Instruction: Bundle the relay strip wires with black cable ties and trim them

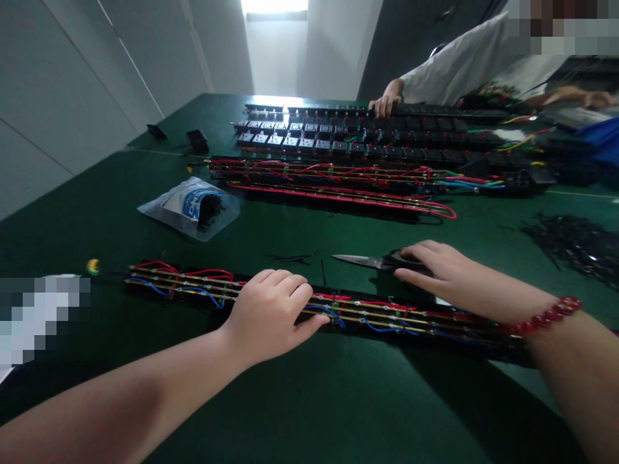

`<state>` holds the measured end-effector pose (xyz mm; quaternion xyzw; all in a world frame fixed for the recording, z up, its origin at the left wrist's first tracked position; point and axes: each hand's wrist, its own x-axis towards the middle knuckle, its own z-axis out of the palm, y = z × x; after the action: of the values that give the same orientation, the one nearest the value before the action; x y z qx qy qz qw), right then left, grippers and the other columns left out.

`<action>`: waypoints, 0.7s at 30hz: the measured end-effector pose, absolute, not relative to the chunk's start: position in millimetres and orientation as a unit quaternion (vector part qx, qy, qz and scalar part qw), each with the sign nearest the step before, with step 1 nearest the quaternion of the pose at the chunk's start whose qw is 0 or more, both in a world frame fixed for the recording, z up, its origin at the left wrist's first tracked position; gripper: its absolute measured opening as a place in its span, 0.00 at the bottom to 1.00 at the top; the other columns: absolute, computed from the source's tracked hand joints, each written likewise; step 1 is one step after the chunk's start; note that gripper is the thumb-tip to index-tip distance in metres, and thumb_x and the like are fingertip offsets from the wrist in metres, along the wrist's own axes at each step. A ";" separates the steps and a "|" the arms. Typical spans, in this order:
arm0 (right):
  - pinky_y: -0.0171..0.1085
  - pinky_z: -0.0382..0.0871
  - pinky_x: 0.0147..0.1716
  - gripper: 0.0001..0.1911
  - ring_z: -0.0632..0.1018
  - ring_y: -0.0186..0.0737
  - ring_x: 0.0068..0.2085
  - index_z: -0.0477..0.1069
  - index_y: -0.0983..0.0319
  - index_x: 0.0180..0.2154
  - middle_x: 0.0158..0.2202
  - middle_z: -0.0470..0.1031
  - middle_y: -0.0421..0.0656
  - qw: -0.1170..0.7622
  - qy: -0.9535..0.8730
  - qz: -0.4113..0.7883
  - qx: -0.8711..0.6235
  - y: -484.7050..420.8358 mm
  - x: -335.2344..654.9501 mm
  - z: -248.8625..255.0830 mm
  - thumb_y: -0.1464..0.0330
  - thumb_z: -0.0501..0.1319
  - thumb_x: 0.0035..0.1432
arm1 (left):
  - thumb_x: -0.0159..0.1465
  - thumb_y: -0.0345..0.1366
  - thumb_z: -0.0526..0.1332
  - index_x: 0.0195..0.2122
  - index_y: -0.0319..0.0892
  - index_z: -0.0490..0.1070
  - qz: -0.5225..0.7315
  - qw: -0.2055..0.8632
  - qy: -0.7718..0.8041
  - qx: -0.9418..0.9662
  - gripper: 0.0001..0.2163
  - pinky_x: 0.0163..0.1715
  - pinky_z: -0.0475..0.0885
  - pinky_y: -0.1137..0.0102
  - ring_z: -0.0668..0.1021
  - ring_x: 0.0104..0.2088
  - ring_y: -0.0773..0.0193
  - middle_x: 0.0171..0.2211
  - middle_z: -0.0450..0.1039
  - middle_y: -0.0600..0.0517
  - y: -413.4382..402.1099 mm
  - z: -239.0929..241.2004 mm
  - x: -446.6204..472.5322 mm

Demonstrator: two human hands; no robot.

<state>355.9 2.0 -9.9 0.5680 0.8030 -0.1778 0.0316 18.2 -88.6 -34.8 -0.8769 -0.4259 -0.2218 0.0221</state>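
A long black socket strip [391, 317] lies across the table in front of me, its underside up, with brass bars and red and blue wires exposed. My left hand [271, 312] is closed over its middle, thumb on the near edge and fingers over the far side. Just beyond the strip, my right hand [440, 274] is wrapped around the black handles of a pair of scissors [358, 260]. The blades point left and look closed. Several thin black strips [294, 258], resembling cable ties, lie left of the scissor tips.
A clear plastic bag [176, 209] of black ties lies at the left. More socket strips [309, 145] run across the far side of the green table [120, 212]. A co-worker's hand [385, 103] rests on the farthest one. A pile of black ties [575, 248] lies right.
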 end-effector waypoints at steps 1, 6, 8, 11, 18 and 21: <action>0.61 0.70 0.62 0.38 0.75 0.64 0.59 0.74 0.62 0.56 0.57 0.76 0.58 0.032 0.803 -0.177 0.568 1.6 355.6 -9.4 0.40 0.52 0.62 | 0.72 0.50 0.59 0.37 0.40 0.77 -0.219 0.019 -0.427 -0.877 0.18 0.37 0.79 0.57 0.84 0.42 0.53 0.42 0.84 0.48 -89.1 -34.6 18.2; 0.61 0.71 0.60 0.38 0.76 0.64 0.58 0.74 0.62 0.56 0.56 0.76 0.58 0.028 0.804 -0.167 0.570 1.8 355.8 -9.7 0.40 0.52 0.62 | 0.73 0.50 0.57 0.38 0.40 0.77 -0.212 0.030 -0.423 -0.880 0.18 0.35 0.79 0.58 0.84 0.40 0.54 0.41 0.84 0.48 -89.7 -33.4 17.3; 0.61 0.72 0.60 0.36 0.77 0.63 0.57 0.75 0.61 0.55 0.55 0.77 0.57 0.025 0.808 -0.163 0.566 2.5 356.5 -11.1 0.40 0.52 0.62 | 0.73 0.50 0.57 0.38 0.40 0.77 -0.209 0.043 -0.412 -0.886 0.18 0.33 0.78 0.59 0.84 0.39 0.54 0.40 0.83 0.48 -88.0 -33.3 16.6; 0.61 0.72 0.59 0.34 0.77 0.63 0.56 0.75 0.61 0.54 0.54 0.77 0.57 0.019 0.814 -0.152 0.560 1.0 356.3 -12.6 0.42 0.53 0.63 | 0.73 0.50 0.56 0.40 0.40 0.77 -0.195 0.067 -0.396 -0.895 0.19 0.31 0.76 0.60 0.84 0.37 0.54 0.39 0.83 0.47 -84.4 -33.3 15.8; 0.58 0.76 0.52 0.28 0.79 0.59 0.52 0.77 0.64 0.50 0.51 0.79 0.57 -0.060 0.883 -0.024 0.465 -36.2 325.0 1.8 0.48 0.51 0.71 | 0.75 0.47 0.53 0.41 0.42 0.77 -0.156 0.084 -0.385 -0.906 0.17 0.32 0.73 0.60 0.82 0.36 0.55 0.38 0.82 0.47 -84.7 -29.7 19.5; 0.53 0.77 0.49 0.31 0.80 0.57 0.51 0.74 0.66 0.55 0.52 0.79 0.57 -0.078 0.930 0.012 0.360 -60.0 298.7 6.1 0.47 0.56 0.69 | 0.75 0.47 0.53 0.42 0.42 0.76 -0.141 0.085 -0.386 -0.908 0.17 0.33 0.72 0.59 0.81 0.36 0.55 0.39 0.82 0.47 -86.0 -27.7 21.1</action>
<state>298.7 -60.0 6.1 0.3600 0.9296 0.0121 -0.0775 21.1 -86.0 -27.7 -0.9078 -0.3858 -0.1406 0.0848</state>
